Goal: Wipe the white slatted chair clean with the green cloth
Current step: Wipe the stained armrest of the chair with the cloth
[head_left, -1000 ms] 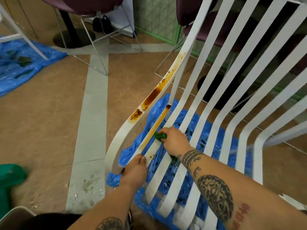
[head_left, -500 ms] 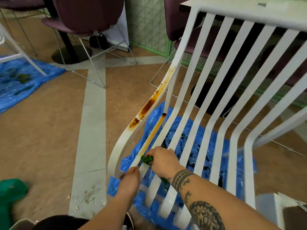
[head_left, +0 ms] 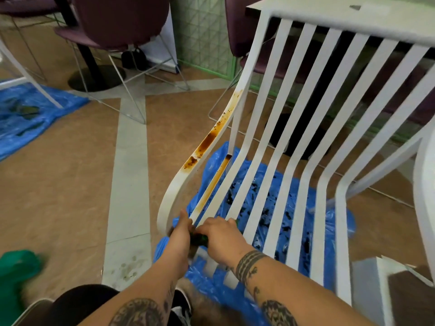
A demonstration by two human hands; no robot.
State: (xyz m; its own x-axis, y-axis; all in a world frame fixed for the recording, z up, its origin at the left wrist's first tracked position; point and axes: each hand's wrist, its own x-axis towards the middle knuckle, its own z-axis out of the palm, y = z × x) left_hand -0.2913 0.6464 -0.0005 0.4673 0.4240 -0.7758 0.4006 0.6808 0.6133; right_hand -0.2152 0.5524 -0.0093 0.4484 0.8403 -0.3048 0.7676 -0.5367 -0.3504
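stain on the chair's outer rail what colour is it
Orange-brown stain, nearly black in patches; head view.

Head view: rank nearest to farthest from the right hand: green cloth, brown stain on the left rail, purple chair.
1. green cloth, gripped in the right hand, at the seat front.
2. brown stain, up the left rail of the white slatted chair.
3. purple chair, back, upper left.

Pale grey stripes (head_left: 130,161) cross the brown floor (head_left: 58,184). One blue plastic sheet (head_left: 209,161) lies at its middle, a second blue sheet (head_left: 23,118) at its left edge. Behind stand dark purple wire-legged chairs (head_left: 117,20) and a pale green lattice panel (head_left: 202,38).
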